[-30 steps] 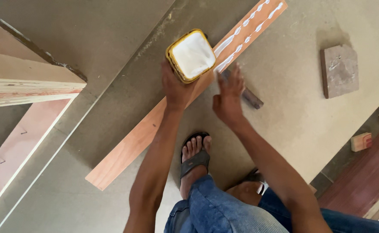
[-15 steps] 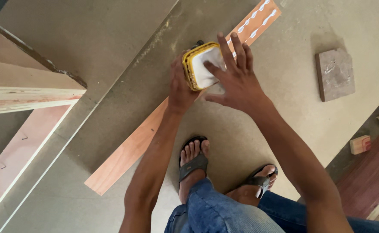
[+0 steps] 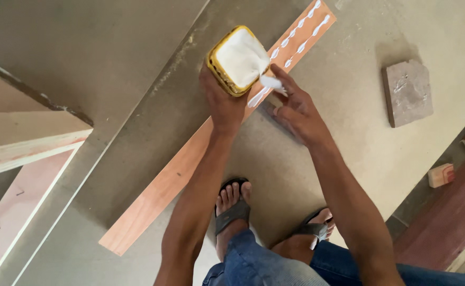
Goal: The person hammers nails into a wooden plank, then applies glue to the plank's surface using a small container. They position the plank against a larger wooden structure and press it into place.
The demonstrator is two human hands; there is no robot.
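The left hand (image 3: 223, 100) grips a yellow tub (image 3: 237, 61) of white glue from below, fingers wrapped round its near side, holding it tipped over the strip (image 3: 190, 159), a long reddish-brown board lying aslant on the grey floor (image 3: 110, 79). The right hand (image 3: 296, 111) sits just beside the tub, its fingers (image 3: 282, 79) loosely spread and reaching to the rim, where a white smear or flap of glue (image 3: 271, 82) hangs at the fingertips; whether they pinch it or only touch it cannot be told. Wavy white beads (image 3: 301, 26) already run along the far end of the strip, while the near stretch toward the sandalled feet (image 3: 232, 204) is bare wood. By the look of it the gluing is partly done, the hand drawing glue from the tub. The next move would call for a steady tub and an even line carried down the bare part without drips on the floor. A flat stone block (image 3: 407, 92) lies well apart to the right, with small wood offcuts (image 3: 441, 175) farther off
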